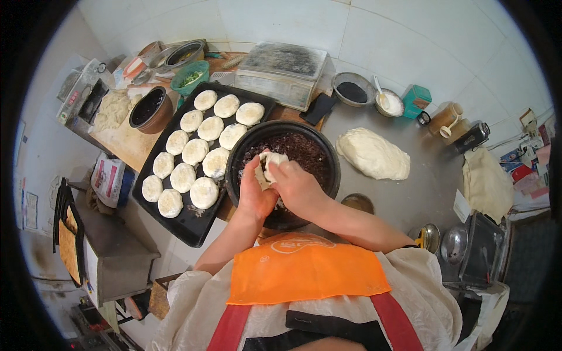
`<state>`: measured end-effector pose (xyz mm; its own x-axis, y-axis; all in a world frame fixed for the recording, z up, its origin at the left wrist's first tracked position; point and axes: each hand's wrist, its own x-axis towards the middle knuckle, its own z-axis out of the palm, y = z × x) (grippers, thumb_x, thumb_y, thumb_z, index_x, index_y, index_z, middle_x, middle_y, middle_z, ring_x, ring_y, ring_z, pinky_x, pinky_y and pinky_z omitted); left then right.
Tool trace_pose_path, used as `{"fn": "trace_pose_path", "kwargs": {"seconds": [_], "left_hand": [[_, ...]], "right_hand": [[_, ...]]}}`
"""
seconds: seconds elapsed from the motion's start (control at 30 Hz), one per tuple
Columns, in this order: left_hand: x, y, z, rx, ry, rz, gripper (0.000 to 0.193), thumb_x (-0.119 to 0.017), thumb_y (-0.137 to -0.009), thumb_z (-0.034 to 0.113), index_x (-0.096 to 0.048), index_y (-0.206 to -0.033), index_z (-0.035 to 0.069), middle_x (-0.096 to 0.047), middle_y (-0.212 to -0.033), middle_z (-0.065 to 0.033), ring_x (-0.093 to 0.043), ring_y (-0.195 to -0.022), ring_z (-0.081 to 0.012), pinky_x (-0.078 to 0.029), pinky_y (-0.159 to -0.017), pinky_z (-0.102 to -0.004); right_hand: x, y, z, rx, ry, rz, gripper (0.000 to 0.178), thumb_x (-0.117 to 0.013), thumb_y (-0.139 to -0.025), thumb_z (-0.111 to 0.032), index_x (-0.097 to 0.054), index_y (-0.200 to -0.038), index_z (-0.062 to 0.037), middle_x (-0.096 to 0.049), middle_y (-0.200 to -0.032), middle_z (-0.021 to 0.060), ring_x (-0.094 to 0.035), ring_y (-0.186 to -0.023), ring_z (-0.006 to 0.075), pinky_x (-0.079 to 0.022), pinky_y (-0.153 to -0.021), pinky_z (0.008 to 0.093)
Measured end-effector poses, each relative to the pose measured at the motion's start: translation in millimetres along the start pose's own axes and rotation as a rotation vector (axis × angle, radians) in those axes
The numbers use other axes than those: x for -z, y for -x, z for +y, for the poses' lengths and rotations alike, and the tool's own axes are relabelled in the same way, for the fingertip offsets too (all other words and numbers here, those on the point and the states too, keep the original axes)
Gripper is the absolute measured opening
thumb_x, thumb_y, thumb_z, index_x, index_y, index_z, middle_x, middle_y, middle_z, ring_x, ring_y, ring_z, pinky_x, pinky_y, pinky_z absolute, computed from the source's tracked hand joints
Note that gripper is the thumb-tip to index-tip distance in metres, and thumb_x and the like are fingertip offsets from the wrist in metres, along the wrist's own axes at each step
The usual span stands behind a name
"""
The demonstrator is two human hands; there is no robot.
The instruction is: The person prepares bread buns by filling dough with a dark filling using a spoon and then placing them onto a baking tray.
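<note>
Above the wide, round black bowl [335,169] of grainy, dark reddish-brown filling [304,146], the bare left hand [255,194] and the bare right hand [298,185] hold a soft white piece of dough [273,159] between them. The left fingers curl around its side like a cup, and the right fingers are narrowed on its right edge. Whether any filling sits inside, I cannot tell from this angle.

The step looks like gathering dough into a pouch. To do it well, the left hand should turn the piece a little at a time while the right fingers draw the edge inward in small, even folds. Keep the edge clean, since dark smears would probably stop the seam sticking. Pinch firmly at the centre but ease the thin parts gently, because dough this soft could tear. Staying over the bowl lets crumbs drop back.

To the left, 14 flat, round, pale dough discs [182,177] show on a rectangular black tray [193,230]; match their thickness. On the grey metal bench [387,205], right of the bowl, rests a large, smooth white dough mound [374,154].
</note>
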<state>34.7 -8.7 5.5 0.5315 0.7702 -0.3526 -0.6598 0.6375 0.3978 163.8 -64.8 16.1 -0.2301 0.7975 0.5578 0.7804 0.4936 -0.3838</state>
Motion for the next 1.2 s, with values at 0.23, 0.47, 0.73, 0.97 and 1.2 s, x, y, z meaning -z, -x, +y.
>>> {"fn": "trace_pose_path", "kwargs": {"seconds": [0.23, 0.47, 0.73, 0.97, 1.2], "left_hand": [[-4.1, 12.9, 0.6, 0.043, -0.467, -0.028, 0.039, -0.046, -0.101, 0.041, -0.054, -0.126, 0.012, -0.063, -0.116, -0.0052, -0.063, -0.102, -0.0204, -0.053, -0.085, -0.0398], [-1.0, 6.5, 11.5, 0.254, -0.490, -0.153, 0.062, -0.040, -0.098, 0.058, -0.051, -0.130, 0.006, -0.063, -0.110, -0.0063, -0.065, -0.094, -0.0187, -0.057, -0.079, -0.0388], [-22.6, 0.4, 19.9, 0.222, -0.919, -0.329, 0.056, -0.045, -0.099, 0.053, -0.052, -0.133, 0.009, -0.063, -0.114, -0.0037, -0.059, -0.106, -0.0134, -0.047, -0.091, -0.0294], [-8.3, -11.4, 28.6, -0.047, -0.196, -0.184, 0.068, -0.030, -0.100, 0.059, -0.042, -0.138, 0.004, -0.052, -0.136, -0.0156, -0.053, -0.122, -0.0297, -0.044, -0.101, -0.0461], [-1.4, -5.3, -7.5, 0.053, -0.171, -0.154, 0.048, -0.041, -0.101, 0.048, -0.060, -0.113, 0.006, -0.066, -0.107, -0.0092, -0.064, -0.098, -0.0212, -0.050, -0.086, -0.0364]], "right_hand": [[45.2, -18.1, 11.5, 0.039, -0.021, 0.008, 0.046, -0.075, -0.071, -0.019, -0.061, -0.113, -0.0045, -0.062, -0.088, 0.0087, -0.061, -0.076, 0.0256, -0.051, -0.066, 0.0347], [38.1, -6.2, 28.9, -0.123, -0.414, -0.079, 0.024, -0.080, -0.069, -0.012, -0.071, -0.089, -0.0020, -0.062, -0.077, 0.0087, -0.061, -0.068, 0.0239, -0.047, -0.061, 0.0311], [49.4, -10.5, 11.5, -0.530, -0.623, -0.082, 0.017, -0.076, -0.076, -0.005, -0.066, -0.087, -0.0001, -0.063, -0.070, 0.0048, -0.059, -0.064, 0.0085, -0.047, -0.060, 0.0241], [39.6, -9.4, 5.8, -0.786, -1.327, 0.341, 0.015, -0.073, -0.083, -0.007, -0.068, -0.095, 0.0007, -0.068, -0.079, 0.0044, -0.059, -0.061, 0.0077, -0.045, -0.054, 0.0211], [55.0, -14.6, -0.3, 0.127, -0.036, 0.200, 0.037, -0.074, -0.071, -0.011, -0.068, -0.107, -0.0065, -0.056, -0.078, 0.0102, -0.060, -0.073, 0.0291, -0.050, -0.065, 0.0395]]}}
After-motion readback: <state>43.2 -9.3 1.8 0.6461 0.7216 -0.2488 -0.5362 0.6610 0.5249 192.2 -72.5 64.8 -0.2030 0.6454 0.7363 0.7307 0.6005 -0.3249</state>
